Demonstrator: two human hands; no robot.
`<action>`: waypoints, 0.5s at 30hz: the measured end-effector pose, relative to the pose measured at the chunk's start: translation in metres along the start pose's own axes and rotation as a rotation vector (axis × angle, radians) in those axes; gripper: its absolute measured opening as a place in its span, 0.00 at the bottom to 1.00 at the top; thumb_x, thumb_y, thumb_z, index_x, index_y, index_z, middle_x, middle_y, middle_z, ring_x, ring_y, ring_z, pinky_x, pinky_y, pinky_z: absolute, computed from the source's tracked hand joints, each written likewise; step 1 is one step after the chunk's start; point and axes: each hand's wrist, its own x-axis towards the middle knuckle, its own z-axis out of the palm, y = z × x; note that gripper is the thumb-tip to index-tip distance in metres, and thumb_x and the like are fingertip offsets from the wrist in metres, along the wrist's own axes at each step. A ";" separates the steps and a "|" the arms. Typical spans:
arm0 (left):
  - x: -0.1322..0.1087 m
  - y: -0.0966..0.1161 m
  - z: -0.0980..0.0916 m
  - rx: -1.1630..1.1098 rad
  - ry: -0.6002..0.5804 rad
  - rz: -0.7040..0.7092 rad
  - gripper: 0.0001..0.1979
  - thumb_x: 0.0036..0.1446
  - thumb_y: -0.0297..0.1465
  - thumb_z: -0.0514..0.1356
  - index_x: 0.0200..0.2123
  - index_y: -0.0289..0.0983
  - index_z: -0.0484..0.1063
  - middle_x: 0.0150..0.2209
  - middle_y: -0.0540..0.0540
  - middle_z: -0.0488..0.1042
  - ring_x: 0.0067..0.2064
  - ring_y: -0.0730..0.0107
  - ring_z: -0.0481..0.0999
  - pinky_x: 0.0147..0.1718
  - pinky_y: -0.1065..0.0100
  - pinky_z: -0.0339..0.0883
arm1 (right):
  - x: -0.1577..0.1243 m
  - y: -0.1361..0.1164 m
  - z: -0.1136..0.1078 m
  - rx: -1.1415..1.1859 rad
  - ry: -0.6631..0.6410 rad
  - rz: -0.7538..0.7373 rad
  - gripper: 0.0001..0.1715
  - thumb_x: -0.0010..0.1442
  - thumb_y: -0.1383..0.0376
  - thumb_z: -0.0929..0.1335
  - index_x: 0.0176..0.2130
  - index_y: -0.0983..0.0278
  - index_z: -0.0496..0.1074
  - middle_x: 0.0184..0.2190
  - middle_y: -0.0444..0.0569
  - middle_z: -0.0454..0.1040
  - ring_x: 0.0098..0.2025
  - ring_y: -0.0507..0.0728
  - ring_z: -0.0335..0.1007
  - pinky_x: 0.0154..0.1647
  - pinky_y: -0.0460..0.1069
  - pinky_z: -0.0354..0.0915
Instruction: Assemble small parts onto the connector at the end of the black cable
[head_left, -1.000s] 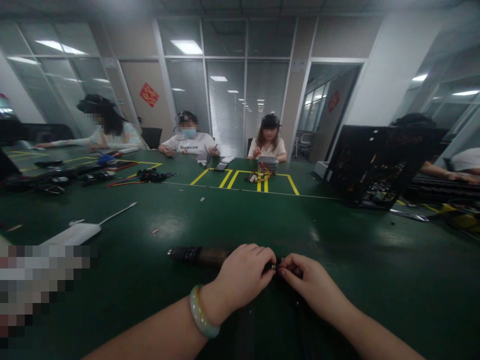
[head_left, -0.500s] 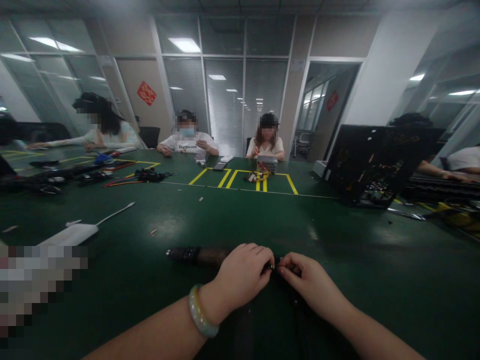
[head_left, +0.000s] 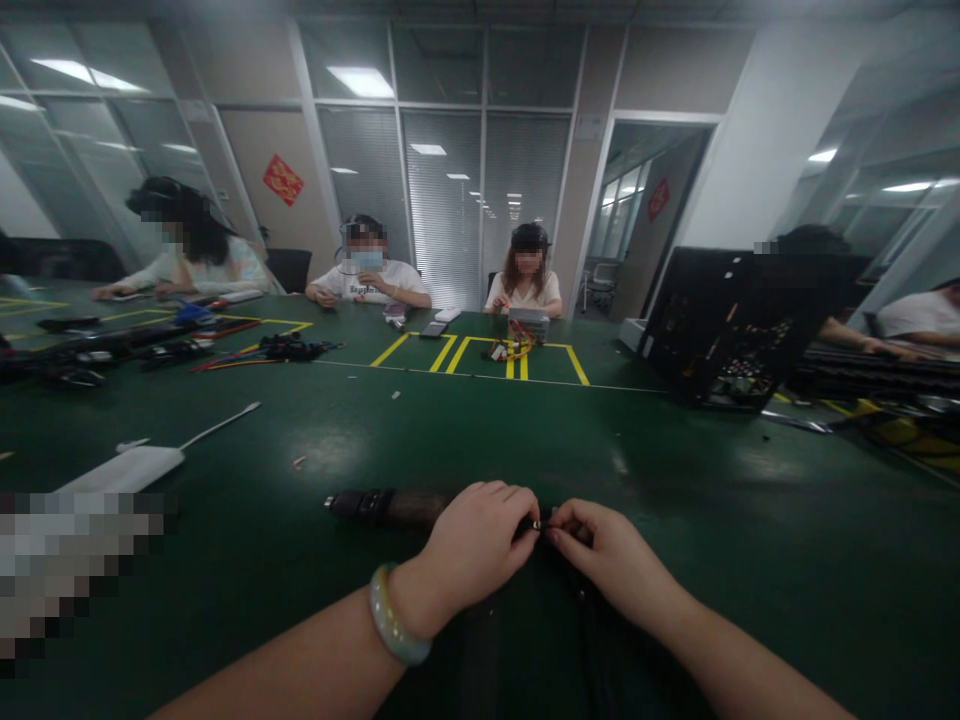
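A dark, stick-shaped electric screwdriver (head_left: 412, 508) lies across the green table in front of me, its tip pointing left. My left hand (head_left: 484, 535), with a jade-coloured bangle at the wrist, is closed around its rear end and covers that part. Close against it, my right hand (head_left: 592, 535) pinches a small dark piece like a cable plug (head_left: 546, 524) between thumb and fingers. A metallic glint shows between the two hands. Whether the plug sits in the tool is too small to tell. A faint dark cable (head_left: 583, 610) runs down below my right hand.
On the left lies a white device (head_left: 142, 468) with a short lead. Dark cables and parts (head_left: 289, 348) sit farther back. A black panel (head_left: 727, 330) stands at the right. Several people sit around the table, and yellow tape (head_left: 517, 365) marks its far side.
My hands have come closer together, narrowing the gap between the tool's rear end and the plug. The whole view has shifted slightly. A person opposite has moved a hand nearer the face.
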 end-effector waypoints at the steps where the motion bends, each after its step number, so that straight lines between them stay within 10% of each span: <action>1: 0.000 0.000 0.000 0.002 -0.003 0.001 0.04 0.57 0.31 0.59 0.38 0.39 0.68 0.36 0.50 0.73 0.40 0.64 0.71 0.40 0.62 0.62 | 0.000 0.000 0.000 -0.001 -0.002 0.001 0.07 0.61 0.62 0.66 0.37 0.62 0.73 0.30 0.43 0.74 0.31 0.52 0.70 0.30 0.44 0.61; 15: 0.001 0.000 0.001 -0.017 0.003 0.008 0.05 0.57 0.29 0.60 0.38 0.40 0.68 0.37 0.51 0.73 0.41 0.65 0.71 0.42 0.61 0.63 | 0.000 -0.004 -0.001 -0.033 0.033 -0.033 0.06 0.60 0.64 0.66 0.35 0.62 0.73 0.30 0.43 0.74 0.31 0.52 0.70 0.31 0.44 0.61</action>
